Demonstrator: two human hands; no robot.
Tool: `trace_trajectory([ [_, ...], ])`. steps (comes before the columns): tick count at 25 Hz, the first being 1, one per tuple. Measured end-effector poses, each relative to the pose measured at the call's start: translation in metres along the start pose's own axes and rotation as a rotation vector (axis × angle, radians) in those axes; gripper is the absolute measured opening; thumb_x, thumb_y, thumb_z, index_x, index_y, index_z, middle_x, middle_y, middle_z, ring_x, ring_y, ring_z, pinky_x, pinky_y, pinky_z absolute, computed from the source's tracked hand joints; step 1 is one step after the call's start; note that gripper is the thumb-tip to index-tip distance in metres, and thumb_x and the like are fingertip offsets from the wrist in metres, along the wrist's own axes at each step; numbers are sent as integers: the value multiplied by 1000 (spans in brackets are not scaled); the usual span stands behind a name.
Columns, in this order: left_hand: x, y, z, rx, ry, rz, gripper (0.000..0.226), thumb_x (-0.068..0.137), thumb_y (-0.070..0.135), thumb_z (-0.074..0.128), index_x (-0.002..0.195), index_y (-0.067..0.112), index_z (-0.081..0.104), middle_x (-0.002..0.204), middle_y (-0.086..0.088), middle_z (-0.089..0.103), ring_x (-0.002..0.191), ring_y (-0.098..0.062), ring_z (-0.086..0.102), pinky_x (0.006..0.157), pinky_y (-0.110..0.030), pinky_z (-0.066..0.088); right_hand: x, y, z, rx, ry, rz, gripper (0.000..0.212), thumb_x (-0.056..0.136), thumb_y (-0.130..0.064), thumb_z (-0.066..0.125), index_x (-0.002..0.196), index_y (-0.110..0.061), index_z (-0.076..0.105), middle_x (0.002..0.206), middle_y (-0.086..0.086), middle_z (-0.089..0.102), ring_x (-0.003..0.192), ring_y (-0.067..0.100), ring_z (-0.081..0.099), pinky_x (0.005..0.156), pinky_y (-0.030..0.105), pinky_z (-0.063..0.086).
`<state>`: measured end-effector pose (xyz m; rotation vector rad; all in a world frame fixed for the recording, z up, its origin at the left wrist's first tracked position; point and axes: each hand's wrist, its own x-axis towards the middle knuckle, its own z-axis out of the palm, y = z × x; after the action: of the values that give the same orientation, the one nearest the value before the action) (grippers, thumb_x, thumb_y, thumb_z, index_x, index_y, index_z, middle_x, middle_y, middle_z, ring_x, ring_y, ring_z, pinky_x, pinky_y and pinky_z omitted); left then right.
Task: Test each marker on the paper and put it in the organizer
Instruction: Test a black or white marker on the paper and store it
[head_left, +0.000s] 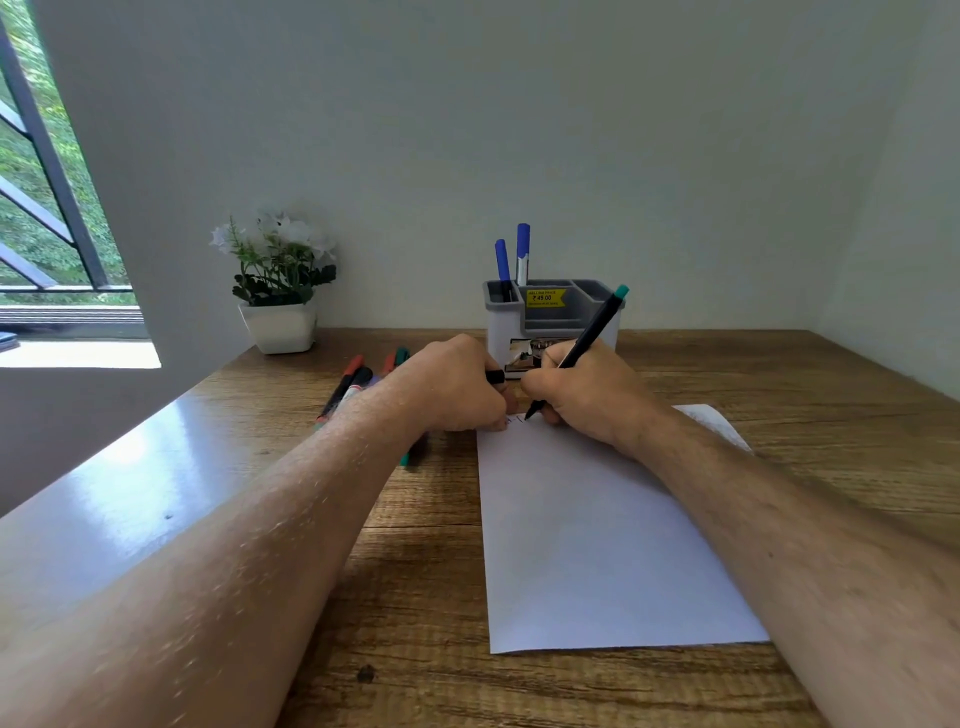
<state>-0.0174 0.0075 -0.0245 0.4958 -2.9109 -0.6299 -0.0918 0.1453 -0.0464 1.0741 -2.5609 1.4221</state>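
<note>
- Paper (597, 545) lies flat on the desk (405, 597), right of centre, long side running away from the viewer; faint marks show at its far left corner.
- Desk is wood-grain, set against a pale wall; window glare falls on its left part.
- Right hand (582, 395) rests on the far end of the paper, fingers curled round a black marker (576, 353).
- Left hand (452, 387) sits just beside the right at the paper's far left corner, fingers curled; a small black piece, likely the cap (496, 376), shows at its fingers.
- Hands are close together, nearly touching.
- Organizer (550, 322), grey and white with a yellow price sticker, stands at the wall just beyond the hands.
- Plant (278, 280), white flowers in a white pot, stands at the wall well left of the organizer.
- Black marker is tilted, teal end up and to the right, tip down on the paper at the far left corner.
- Loose markers (353, 382), with red, black and teal ends, lie in a cluster on the desk left of the paper, partly hidden by the left forearm.
- Two blue markers (522, 252) stand upright in the organizer's left compartment.
</note>
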Motion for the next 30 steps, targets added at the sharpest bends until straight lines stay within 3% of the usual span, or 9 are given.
trace_trajectory([
  [5,0,1,0,3,-1,-12,24,77,25,76,101,27,75,94,5,69,83,-11,60,70,-26,48,-2,-1,1,-47,-22,-17,27,82,-27,65,57,-18,59,51,-3,61,46,-1,54,51,22,38],
  [10,-1,2,-1,4,-13,0,28,79,24,75,107,25,74,97,4,70,85,-11,60,72,-26,48,-2,-3,0,-28,5,-2,28,81,-24,65,56,-17,55,56,2,60,56,11,56,55,25,42],
  [16,-2,2,-2,5,-18,-6,31,80,23,75,110,24,73,96,5,69,82,-9,58,67,-24,45,-4,-6,-2,-2,-39,-6,27,79,-23,66,55,-17,56,53,2,60,54,11,56,59,32,50],
  [18,-3,3,-2,5,-18,-5,31,80,23,75,111,24,73,93,6,68,81,-8,57,65,-23,43,-4,-7,-2,-31,-55,-10,26,78,-25,67,55,-17,57,51,0,61,50,6,56,55,28,46],
  [24,-4,5,-3,-7,-27,-1,30,81,23,75,110,25,72,90,8,66,79,-8,57,63,-22,42,-2,-3,-4,-57,-3,17,25,79,-25,65,59,-16,55,55,0,57,57,12,55,55,25,40],
  [27,-5,5,-3,-17,-9,35,29,77,21,77,103,32,70,91,14,61,80,-6,54,63,-22,39,1,-1,-5,35,24,83,24,81,-29,63,62,-17,54,56,1,56,52,12,51,52,29,41],
  [30,-6,4,-7,-234,51,29,21,77,20,67,91,33,59,94,10,60,83,-10,56,65,-26,44,4,0,-11,343,49,191,19,80,-24,60,63,-18,52,55,4,52,35,9,37,40,22,28],
])
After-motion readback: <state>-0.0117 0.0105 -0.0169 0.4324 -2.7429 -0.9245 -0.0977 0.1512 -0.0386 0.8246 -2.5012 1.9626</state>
